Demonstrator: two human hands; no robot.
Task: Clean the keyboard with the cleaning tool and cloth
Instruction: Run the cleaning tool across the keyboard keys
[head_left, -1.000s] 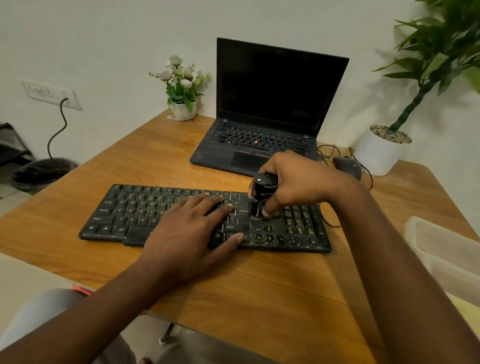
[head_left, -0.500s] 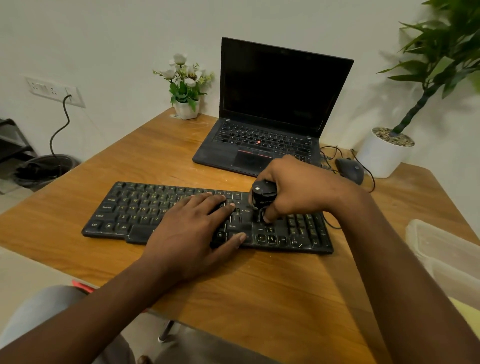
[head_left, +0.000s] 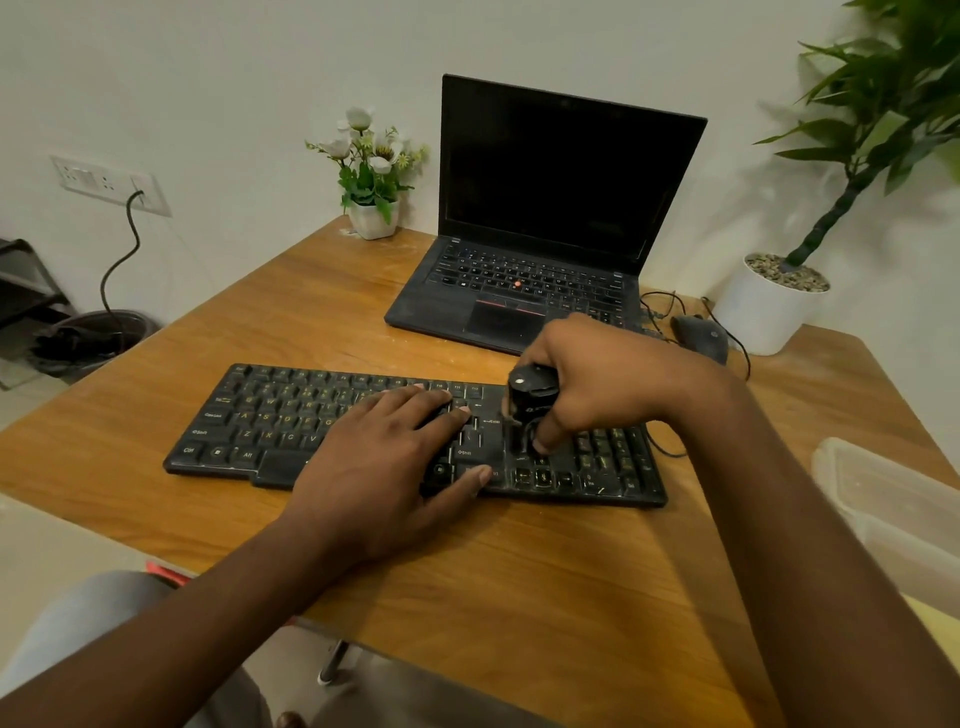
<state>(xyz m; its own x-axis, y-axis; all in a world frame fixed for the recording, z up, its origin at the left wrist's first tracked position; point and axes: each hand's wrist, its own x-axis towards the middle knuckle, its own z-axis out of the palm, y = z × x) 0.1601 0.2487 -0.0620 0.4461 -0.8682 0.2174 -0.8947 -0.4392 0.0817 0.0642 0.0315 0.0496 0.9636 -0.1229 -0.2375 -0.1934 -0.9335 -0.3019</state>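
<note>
Keyboard (head_left: 291, 421), black, lies across the middle of the wooden table (head_left: 519, 571), in front of an open laptop (head_left: 545, 218). Left hand (head_left: 379, 467) rests flat on its keys, fingers straight and spread, holding nothing. Right hand (head_left: 597, 384) curls its fingers round a small black cleaning tool (head_left: 530, 400), upright, its lower end touching the keys beside Enter. No cloth is visible.
</note>
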